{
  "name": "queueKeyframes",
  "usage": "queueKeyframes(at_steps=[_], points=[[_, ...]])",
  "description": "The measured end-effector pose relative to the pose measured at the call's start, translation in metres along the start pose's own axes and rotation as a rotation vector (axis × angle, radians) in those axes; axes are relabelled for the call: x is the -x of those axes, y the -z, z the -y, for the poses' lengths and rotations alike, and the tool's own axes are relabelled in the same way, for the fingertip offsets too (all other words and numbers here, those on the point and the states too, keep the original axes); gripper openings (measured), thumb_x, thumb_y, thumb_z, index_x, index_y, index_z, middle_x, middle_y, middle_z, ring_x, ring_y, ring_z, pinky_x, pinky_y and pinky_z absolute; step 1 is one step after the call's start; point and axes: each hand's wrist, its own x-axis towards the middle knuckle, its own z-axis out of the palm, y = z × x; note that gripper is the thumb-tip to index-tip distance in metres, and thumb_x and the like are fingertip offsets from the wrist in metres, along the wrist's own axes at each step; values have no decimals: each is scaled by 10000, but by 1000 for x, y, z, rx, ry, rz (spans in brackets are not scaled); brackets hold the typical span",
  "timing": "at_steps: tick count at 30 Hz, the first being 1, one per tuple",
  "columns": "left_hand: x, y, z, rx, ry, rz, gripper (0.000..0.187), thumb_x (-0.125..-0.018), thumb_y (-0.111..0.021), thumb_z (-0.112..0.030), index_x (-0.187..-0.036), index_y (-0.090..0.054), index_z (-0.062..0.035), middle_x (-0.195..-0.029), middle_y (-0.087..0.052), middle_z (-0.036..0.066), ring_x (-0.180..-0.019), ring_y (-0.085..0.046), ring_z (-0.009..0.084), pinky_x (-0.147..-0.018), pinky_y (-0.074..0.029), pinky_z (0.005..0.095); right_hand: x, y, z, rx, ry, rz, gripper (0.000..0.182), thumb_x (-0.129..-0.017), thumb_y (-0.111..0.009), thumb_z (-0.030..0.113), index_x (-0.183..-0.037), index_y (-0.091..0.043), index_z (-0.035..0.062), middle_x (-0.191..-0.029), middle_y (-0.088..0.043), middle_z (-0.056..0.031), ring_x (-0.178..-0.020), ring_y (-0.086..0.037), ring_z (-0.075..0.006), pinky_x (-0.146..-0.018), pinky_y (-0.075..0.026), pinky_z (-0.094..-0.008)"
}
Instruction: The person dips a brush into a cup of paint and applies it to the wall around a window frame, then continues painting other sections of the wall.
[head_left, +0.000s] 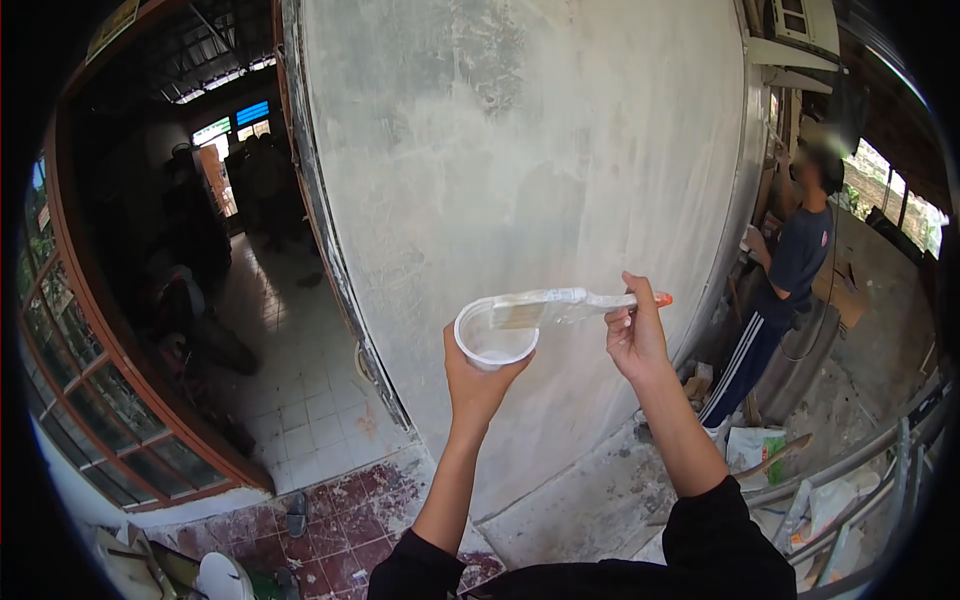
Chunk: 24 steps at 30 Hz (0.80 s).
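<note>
My left hand (474, 382) is wrapped round a white plastic tub (492, 352), its open mouth tilted toward me. Some white paint shows at the bottom of the tub. In my right hand (637, 335) is a paintbrush (583, 300), gripped by its handle, which ends in an orange-red tip. The brush lies level, with its pale bristles over the tub's mouth. Both hands are held up in front of a wall (540, 180) with patchy, streaked whitish paint.
A doorway at left opens onto a dim room with a tiled floor (310, 400). At right a person (795, 250) in dark clothes stands by the wall's far side. Metal bars (890, 490) crowd the lower right; a white bucket (222, 577) and a sandal (297, 514) are lower left.
</note>
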Motion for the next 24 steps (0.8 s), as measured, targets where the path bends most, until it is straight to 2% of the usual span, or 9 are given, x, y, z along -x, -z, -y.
queueKeyframes(at_steps=[2, 7, 11, 14, 16, 18, 20, 22, 24], points=[[-2, 0, -1, 12, -71, 0, 698, -569, -840, -114, -1119, -425, -5, -1096, -538, 125, -1036, -541, 220, -888, -437, 327, -2, -3, 2, 25, 30, 10, 297, -770, -687, 143, -728, -394, 126, -605, -447, 22, -424, -445, -41, -370, -403, -121], [2, 1, 4, 16, -49, -8, 699, -568, -842, -114, -1131, -436, -29, -1098, -545, 107, -1038, -543, 206, -891, -434, 322, 1, -10, 10, 112, 134, 35, 310, -768, -698, 172, -737, -393, 126, -597, -441, 23, -411, -438, -32, -361, -387, -122], [4, -1, 7, 22, -31, 1, 706, -562, -847, -115, -1140, -447, -49, -1097, -553, 87, -1035, -545, 191, -890, -432, 318, -1, -7, 8, 145, 131, 45, 322, -763, -706, 180, -736, -389, 128, -597, -441, 26, -411, -439, -32, -363, -393, -110], [5, -2, 14, 29, -24, 8, 708, -571, -838, -110, -1140, -425, -19, -1100, -538, 120, -1042, -539, 226, -892, -434, 334, -7, -4, 6, 41, 75, 37, 336, -756, -714, 178, -744, -383, 122, -604, -442, 19, -423, -447, -34, -373, -413, -98], [4, -3, 20, 19, -47, 6, 709, -569, -839, -110, -1139, -426, -22, -1100, -538, 119, -1042, -540, 227, -891, -434, 336, -16, -5, 8, -171, -49, -53, 353, -747, -723, 172, -752, -374, 119, -603, -436, 15, -438, -456, -37, -382, -433, -93], [2, -6, 20, 10, -82, 2, 710, -566, -840, -109, -1138, -428, -26, -1099, -538, 118, -1041, -540, 228, -889, -434, 338, -32, -16, 20, -233, -33, 19, 358, -736, -732, 159, -788, -386, 86, -659, -458, -14, -479, -481, -48, -408, -464, -100], [2, -7, 19, -27, -53, -13, 685, -570, -844, -107, -1121, -441, -52, -1089, -553, 90, -1032, -545, 203, -892, -434, 330, -52, -47, 39, -435, 17, 43, 270, -747, -722, 118, -784, -477, 12, -705, -512, -40, -533, -538, -59, -462, -508, -118], [3, -4, 22, 11, -69, 1, 698, -564, -847, -101, -1127, -436, -51, -1091, -555, 92, -1036, -544, 205, -893, -436, 334, -68, -86, 62, -480, 202, 111, 333, -758, -691, 86, -873, -439, -98, -883, -508, -125, -645, -587, -111, -570, -557, -154], [9, 1, 23, 1, -27, 26, 707, -557, -849, -97, -1128, -434, -51, -1091, -557, 95, -1036, -545, 206, -896, -438, 336, -76, -127, 83, -530, 289, 189, 334, -768, -650, 47, -943, -415, -113, -965, -482, -151, -744, -606, -154, -666, -572, -182]])
